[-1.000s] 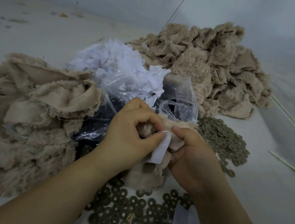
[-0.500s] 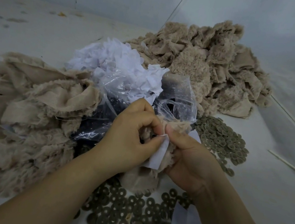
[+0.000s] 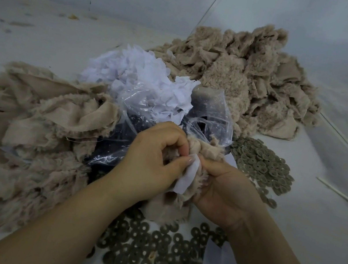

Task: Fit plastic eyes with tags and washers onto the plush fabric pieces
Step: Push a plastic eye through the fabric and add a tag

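One plush piece (image 3: 183, 194) in work at frame centre: left hand (image 3: 151, 162) pinches the tag (image 3: 188, 176), right hand (image 3: 225, 192) grips fabric. Eye not visible; washer not yet fitted. Plush piles (image 3: 29, 129) remain lower left & upper right.

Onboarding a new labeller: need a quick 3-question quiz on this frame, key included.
1. True or false: the left hand rests flat on the table.
2. What lies between the two thumbs? A) a white tag B) a pair of scissors C) a spool of thread
3. Fill in: the loose washers nearest the camera lie ____ the forearms.

Key
1. False: its fingers are curled round the plush piece, which the right hand also grips.
2. A
3. between
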A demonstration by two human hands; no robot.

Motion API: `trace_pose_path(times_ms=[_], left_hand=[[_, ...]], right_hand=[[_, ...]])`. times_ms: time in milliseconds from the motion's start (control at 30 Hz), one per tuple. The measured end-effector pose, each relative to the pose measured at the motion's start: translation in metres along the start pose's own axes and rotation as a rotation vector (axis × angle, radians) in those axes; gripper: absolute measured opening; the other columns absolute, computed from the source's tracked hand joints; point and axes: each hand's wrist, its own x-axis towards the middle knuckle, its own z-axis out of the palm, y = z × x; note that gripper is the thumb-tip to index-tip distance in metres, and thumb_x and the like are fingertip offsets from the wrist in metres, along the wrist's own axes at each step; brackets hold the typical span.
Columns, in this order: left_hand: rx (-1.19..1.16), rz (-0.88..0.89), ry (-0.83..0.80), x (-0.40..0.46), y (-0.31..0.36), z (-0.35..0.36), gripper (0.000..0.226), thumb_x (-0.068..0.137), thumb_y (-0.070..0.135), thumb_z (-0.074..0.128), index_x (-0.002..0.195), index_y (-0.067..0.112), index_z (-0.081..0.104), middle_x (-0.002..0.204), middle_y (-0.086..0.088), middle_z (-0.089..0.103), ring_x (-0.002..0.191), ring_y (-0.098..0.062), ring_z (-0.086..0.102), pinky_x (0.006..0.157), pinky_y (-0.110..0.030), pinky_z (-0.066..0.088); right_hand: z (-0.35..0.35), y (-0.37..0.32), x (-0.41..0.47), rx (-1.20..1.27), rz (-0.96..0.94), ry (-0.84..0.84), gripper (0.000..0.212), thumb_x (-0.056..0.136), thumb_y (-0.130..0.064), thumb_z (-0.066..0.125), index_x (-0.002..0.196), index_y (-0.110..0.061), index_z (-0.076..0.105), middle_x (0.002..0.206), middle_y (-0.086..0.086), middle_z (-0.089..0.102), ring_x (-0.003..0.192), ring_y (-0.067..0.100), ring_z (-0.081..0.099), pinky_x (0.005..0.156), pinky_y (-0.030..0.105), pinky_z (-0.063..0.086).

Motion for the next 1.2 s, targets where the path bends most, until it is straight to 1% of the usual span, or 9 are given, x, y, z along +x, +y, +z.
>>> trace_pose_path(times_ms=[67, 233, 367, 533, 667, 767, 833, 1067, 1200], left_hand=[[0.037, 0.035, -0.021, 0.000, 0.000, -0.001, 0.019, 0.076, -0.003, 0.078, 0.070, 0.006, 0.062, 0.083, -0.001, 0.061, 0.083, -0.014, 0.058, 0.075, -0.025, 0.049], [0.114, 0.160, -0.037, -0.001, 0.001, -0.001, 0.019, 0.077, -0.004, 0.076, 0.069, 0.004, 0.060, 0.085, -0.002, 0.058, 0.080, -0.015, 0.055, 0.070, -0.022, 0.045], [0.104, 0.156, -0.052, -0.001, 0.002, 0.000, 0.020, 0.078, -0.002, 0.076, 0.070, 0.006, 0.059, 0.090, 0.000, 0.055, 0.082, -0.015, 0.055, 0.071, -0.023, 0.046], [0.035, 0.084, 0.014, -0.003, 0.006, 0.000, 0.016, 0.076, 0.005, 0.077, 0.069, 0.009, 0.063, 0.098, 0.000, 0.055, 0.095, -0.018, 0.055, 0.076, -0.020, 0.044], [-0.045, 0.018, 0.039, -0.004, 0.010, 0.004, 0.012, 0.073, 0.013, 0.076, 0.068, 0.013, 0.065, 0.102, 0.003, 0.054, 0.102, -0.019, 0.052, 0.077, -0.017, 0.041], [-0.063, -0.026, 0.066, -0.005, 0.010, 0.009, 0.010, 0.072, 0.014, 0.075, 0.069, 0.012, 0.066, 0.103, 0.001, 0.053, 0.103, -0.021, 0.053, 0.081, -0.019, 0.044], [-0.083, -0.037, 0.079, -0.005, 0.008, 0.010, 0.009, 0.072, 0.013, 0.075, 0.069, 0.012, 0.066, 0.104, 0.000, 0.054, 0.103, -0.019, 0.055, 0.079, -0.016, 0.045], [-0.143, -0.023, 0.139, -0.002, -0.003, 0.008, 0.016, 0.072, 0.007, 0.083, 0.069, 0.014, 0.070, 0.079, 0.003, 0.064, 0.079, -0.011, 0.063, 0.071, -0.015, 0.047], [-0.211, -0.124, 0.166, -0.001, -0.008, 0.006, 0.022, 0.067, 0.022, 0.087, 0.072, 0.024, 0.065, 0.073, 0.006, 0.065, 0.066, -0.006, 0.059, 0.061, -0.019, 0.049]], right_hand=[[0.000, 0.000, -0.001, 0.021, 0.031, -0.033, 0.036, 0.085, -0.015, 0.052, 0.104, 0.007, 0.073, 0.116, 0.026, 0.068, 0.092, 0.030, 0.072, 0.082, 0.038, 0.061], [0.000, -0.005, -0.006, 0.089, 0.047, -0.104, 0.050, 0.093, -0.039, 0.053, 0.120, 0.001, 0.069, 0.111, 0.016, 0.071, 0.091, 0.023, 0.071, 0.080, 0.030, 0.058], [-0.001, -0.002, -0.004, 0.051, 0.080, -0.020, 0.048, 0.085, -0.034, 0.063, 0.119, 0.000, 0.067, 0.109, 0.014, 0.071, 0.084, 0.020, 0.070, 0.075, 0.028, 0.058], [0.002, -0.003, -0.006, 0.014, 0.040, -0.022, 0.050, 0.084, -0.033, 0.059, 0.115, 0.004, 0.070, 0.120, 0.025, 0.068, 0.102, 0.032, 0.072, 0.077, 0.039, 0.062], [0.004, 0.004, -0.004, -0.042, -0.125, 0.014, 0.044, 0.092, -0.029, 0.057, 0.125, 0.000, 0.063, 0.121, 0.023, 0.068, 0.110, 0.032, 0.068, 0.086, 0.041, 0.057], [0.006, 0.012, -0.002, -0.142, -0.291, 0.114, 0.037, 0.088, -0.024, 0.065, 0.112, 0.004, 0.068, 0.108, 0.024, 0.072, 0.094, 0.031, 0.073, 0.068, 0.032, 0.058], [0.006, 0.014, -0.002, -0.176, -0.342, 0.158, 0.047, 0.079, -0.028, 0.071, 0.109, 0.007, 0.067, 0.105, 0.027, 0.071, 0.094, 0.035, 0.072, 0.069, 0.036, 0.058], [0.006, 0.014, -0.001, -0.112, -0.351, 0.119, 0.033, 0.080, -0.023, 0.068, 0.094, 0.007, 0.068, 0.093, 0.024, 0.074, 0.092, 0.033, 0.074, 0.076, 0.036, 0.062], [0.007, 0.014, 0.000, -0.115, -0.304, 0.111, 0.042, 0.083, -0.027, 0.068, 0.104, 0.009, 0.068, 0.105, 0.027, 0.072, 0.099, 0.038, 0.072, 0.080, 0.044, 0.061]])
